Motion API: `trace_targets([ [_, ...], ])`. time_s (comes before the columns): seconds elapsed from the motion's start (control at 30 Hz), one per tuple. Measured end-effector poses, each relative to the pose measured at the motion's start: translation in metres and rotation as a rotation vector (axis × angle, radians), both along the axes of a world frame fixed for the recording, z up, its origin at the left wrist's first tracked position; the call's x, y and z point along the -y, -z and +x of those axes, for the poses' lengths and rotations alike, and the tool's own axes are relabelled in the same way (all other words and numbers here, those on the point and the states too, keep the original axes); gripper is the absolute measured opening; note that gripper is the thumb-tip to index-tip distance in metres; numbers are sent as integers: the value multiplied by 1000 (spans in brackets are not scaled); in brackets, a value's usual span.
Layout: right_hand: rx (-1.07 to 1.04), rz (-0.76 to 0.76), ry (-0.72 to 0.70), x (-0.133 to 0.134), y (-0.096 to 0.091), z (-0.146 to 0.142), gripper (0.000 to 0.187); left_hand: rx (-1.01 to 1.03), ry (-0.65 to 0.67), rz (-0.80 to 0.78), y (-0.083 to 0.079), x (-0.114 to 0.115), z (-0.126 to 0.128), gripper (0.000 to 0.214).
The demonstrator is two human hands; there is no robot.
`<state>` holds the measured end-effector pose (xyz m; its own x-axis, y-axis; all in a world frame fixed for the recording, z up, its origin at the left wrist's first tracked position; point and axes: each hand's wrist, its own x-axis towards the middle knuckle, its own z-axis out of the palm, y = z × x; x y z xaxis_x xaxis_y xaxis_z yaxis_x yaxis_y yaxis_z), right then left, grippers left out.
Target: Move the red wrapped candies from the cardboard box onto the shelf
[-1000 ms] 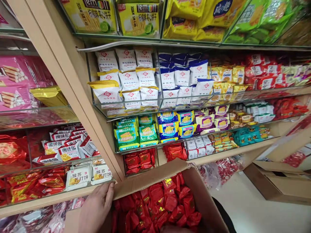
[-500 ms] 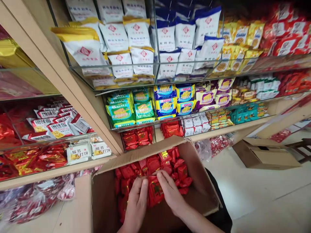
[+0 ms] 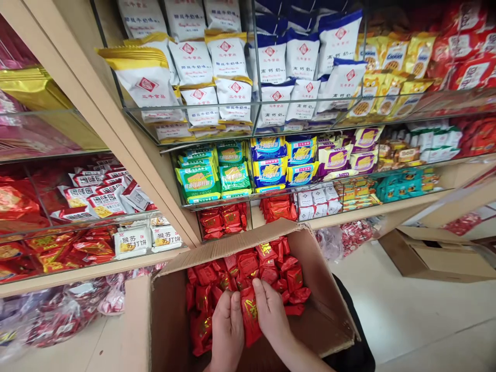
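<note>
So there's a shiny red foil packet with gold print (image 3: 250, 316) standing on end in the near part of an open brown cardboard box (image 3: 337, 315), on top of a heap of crinkly red foil packets (image 3: 248, 266) that look the same. The left hand (image 3: 227, 330) is curled onto its left edge and the right hand (image 3: 272, 316) presses on its right edge, so both are gripping it between them. The gold lettering is too creased to read; the fingers cover the packet's sides, the thumbs are out of sight, and both wrists run off the bottom of the frame. The box's near right corner is bare cardboard with free room; its far flap (image 3: 232, 243) rests against the pale wooden shelf unit (image 3: 155, 170), just below glass-fronted bins of snack bags (image 3: 232, 170); there's open pale floor (image 3: 406, 320) to the right.
</note>
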<state>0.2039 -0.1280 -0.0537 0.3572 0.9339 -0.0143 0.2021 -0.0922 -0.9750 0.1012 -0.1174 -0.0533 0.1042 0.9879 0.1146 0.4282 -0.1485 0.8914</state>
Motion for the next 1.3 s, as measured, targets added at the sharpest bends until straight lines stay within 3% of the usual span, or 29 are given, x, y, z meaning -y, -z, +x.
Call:
trace_targets([
  [0.07, -58, 1, -33, 2, 0, -2, 35, 20, -15, -15, 2, -1, -3, 24],
  [0.17, -322, -71, -223, 9, -4, -5, 26, 56, -80, -23, 2, -4, -8, 25],
  [0.23, -478, -147, -361, 14, -11, -4, 32, 66, -77, -24, -4, -8, -15, 26],
  [0.3, -479, -183, -419, 15, -23, 3, 33, 25, -20, 24, -17, -13, -28, 23],
  [0.43, -117, -108, -365, -2, -62, 36, 32, -204, 14, 339, -58, -44, -70, 14],
  [0.53, 326, 98, -296, -30, -94, 60, 32, -457, -51, 502, -81, -83, -100, 13],
  [0.6, 595, 247, -343, -52, -108, 66, 28, -577, -67, 466, -84, -106, -111, 20],
  [0.67, 778, 307, -455, -76, -112, 65, 27, -680, -36, 305, -79, -122, -115, 29],
  [0.77, 920, 211, -585, -112, -101, 55, 27, -793, -4, 69, -68, -129, -113, 37],
  [0.93, 1013, -99, -615, -167, -63, 36, 27, -831, -25, 30, -63, -125, -114, 34],
  [1.1, 1019, -121, -671, -206, -38, 9, 30, -789, -39, 22, -59, -126, -118, 32],
  [1.3, 1059, -142, -686, -225, -17, -16, 33, -753, -39, 18, -57, -125, -117, 30],
])
